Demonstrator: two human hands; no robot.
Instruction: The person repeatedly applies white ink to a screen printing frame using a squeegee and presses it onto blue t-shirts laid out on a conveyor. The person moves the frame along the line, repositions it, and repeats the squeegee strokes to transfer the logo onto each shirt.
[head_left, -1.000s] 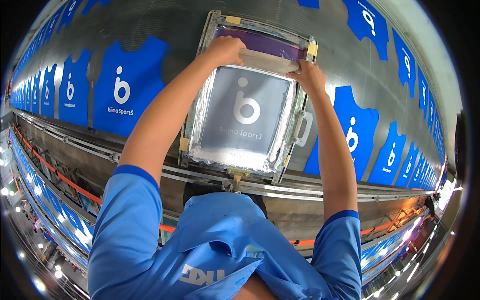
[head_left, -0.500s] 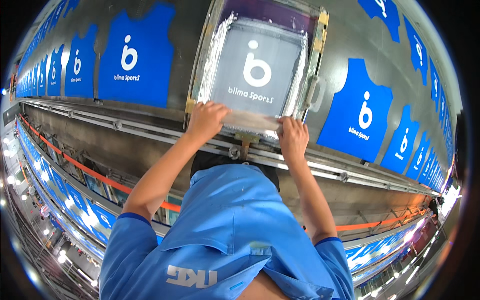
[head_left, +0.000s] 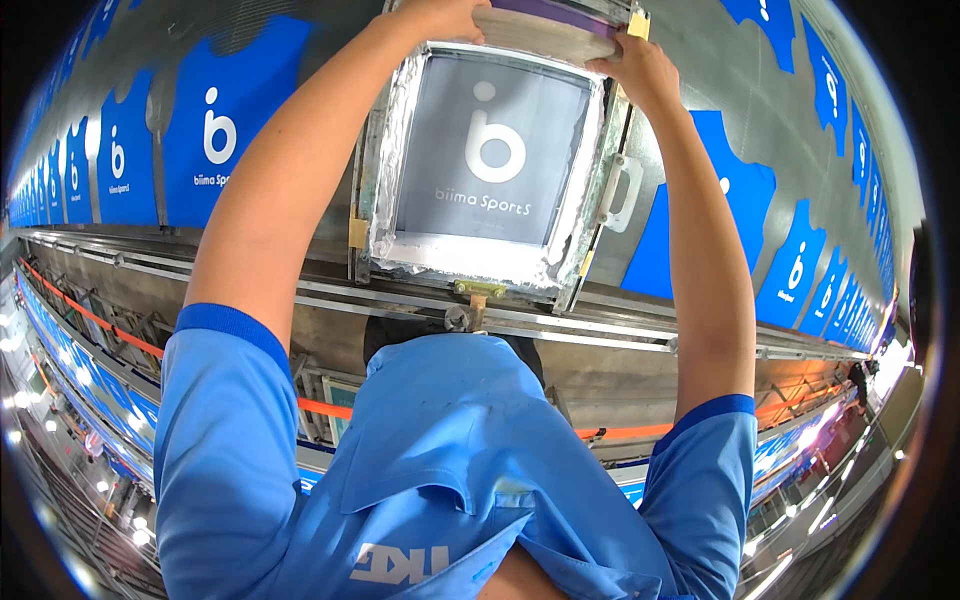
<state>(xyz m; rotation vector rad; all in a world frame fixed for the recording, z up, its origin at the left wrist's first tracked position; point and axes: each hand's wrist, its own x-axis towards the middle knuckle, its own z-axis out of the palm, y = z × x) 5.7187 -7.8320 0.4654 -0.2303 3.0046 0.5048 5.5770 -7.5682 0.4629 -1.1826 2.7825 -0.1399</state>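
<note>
A screen-printing frame (head_left: 362, 215) lies in front of me, its grey mesh (head_left: 435, 150) showing a white round logo with lettering below. White ink is smeared along the mesh borders. Across the frame's far end stretches a squeegee (head_left: 545, 38), gripped at both ends. My left hand (head_left: 445, 18) is closed round its left end, partly cut off by the picture's upper edge. At the other end, my right hand (head_left: 645, 68) is closed on it, thumb on the near side. Whatever lies under the frame is mostly hidden.
Blue sleeveless shirt pieces (head_left: 235, 115) with white logos lie along the long table (head_left: 335, 130) on both sides. A metal handle (head_left: 622, 193) sticks out from the frame's right side. Metal rails (head_left: 600, 325) run along the table's near edge. An orange bar (head_left: 325, 408) passes lower down.
Both hands have moved the squeegee from the near end of the mesh to the far end, with my arms stretched out. The view has shifted slightly.
</note>
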